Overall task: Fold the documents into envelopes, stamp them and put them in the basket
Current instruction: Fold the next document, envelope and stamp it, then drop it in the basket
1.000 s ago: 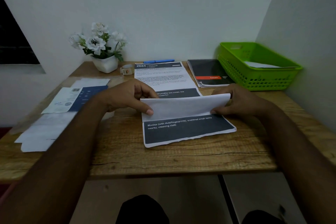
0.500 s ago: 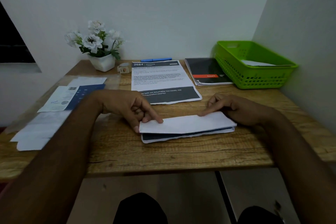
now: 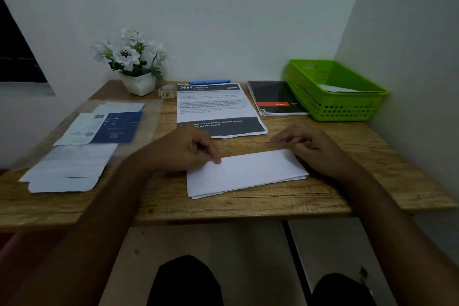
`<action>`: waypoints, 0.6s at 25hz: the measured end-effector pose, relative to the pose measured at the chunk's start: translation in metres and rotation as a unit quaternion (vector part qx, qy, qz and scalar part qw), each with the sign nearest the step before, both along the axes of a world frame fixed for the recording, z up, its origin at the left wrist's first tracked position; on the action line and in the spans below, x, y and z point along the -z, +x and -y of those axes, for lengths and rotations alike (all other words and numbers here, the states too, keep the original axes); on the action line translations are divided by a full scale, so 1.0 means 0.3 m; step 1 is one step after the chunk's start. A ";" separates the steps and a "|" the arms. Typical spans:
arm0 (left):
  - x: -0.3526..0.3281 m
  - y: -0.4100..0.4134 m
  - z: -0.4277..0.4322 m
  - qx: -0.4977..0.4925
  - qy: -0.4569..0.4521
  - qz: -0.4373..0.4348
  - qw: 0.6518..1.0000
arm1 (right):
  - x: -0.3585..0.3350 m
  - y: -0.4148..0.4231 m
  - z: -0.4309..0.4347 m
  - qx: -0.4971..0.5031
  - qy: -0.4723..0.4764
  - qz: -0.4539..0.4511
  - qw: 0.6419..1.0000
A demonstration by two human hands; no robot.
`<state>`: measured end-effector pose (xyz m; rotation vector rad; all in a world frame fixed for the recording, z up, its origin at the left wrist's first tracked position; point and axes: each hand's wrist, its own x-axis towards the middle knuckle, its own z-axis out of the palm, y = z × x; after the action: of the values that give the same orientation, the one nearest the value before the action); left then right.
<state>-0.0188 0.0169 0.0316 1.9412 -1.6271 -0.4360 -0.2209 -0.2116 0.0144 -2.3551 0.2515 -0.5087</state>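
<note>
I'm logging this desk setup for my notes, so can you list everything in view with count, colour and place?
folded document: one, white, front centre of the table
printed sheet: one, white with dark bands, flat behind the folded document
envelopes: a stack, exact count unclear, white, left front
leaflet: one, blue and white, left, behind the envelopes
flower pot: one, white with white flowers, back left
pen: one, blue, at the back wall
notebook: one, black with an orange band, back right
basket: one, green, back right corner, white paper inside
table: one, light wood
left hand: on the folded document's left end
right hand: at its right end
</note>
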 end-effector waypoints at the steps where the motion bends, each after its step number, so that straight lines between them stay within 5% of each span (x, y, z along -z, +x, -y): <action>1: 0.014 -0.033 -0.005 -0.017 -0.037 0.030 0.999 | -0.006 0.001 -0.028 0.005 -0.007 0.033 0.999; 3: 0.045 -0.103 -0.011 -0.059 -0.055 0.113 0.990 | -0.003 0.007 -0.097 -0.003 -0.045 0.052 0.998; 7: 0.108 -0.209 -0.019 -0.127 -0.016 0.228 0.965 | 0.049 0.033 -0.220 -0.068 -0.182 -0.068 0.979; 15: 0.125 -0.159 -0.021 -0.126 0.030 0.212 0.969 | 0.061 0.050 -0.165 -0.059 -0.212 -0.159 0.962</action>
<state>-0.0666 0.0234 -0.0058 2.3673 -1.5925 0.0376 -0.2059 -0.1621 -0.0040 -2.8489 0.1557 -0.1262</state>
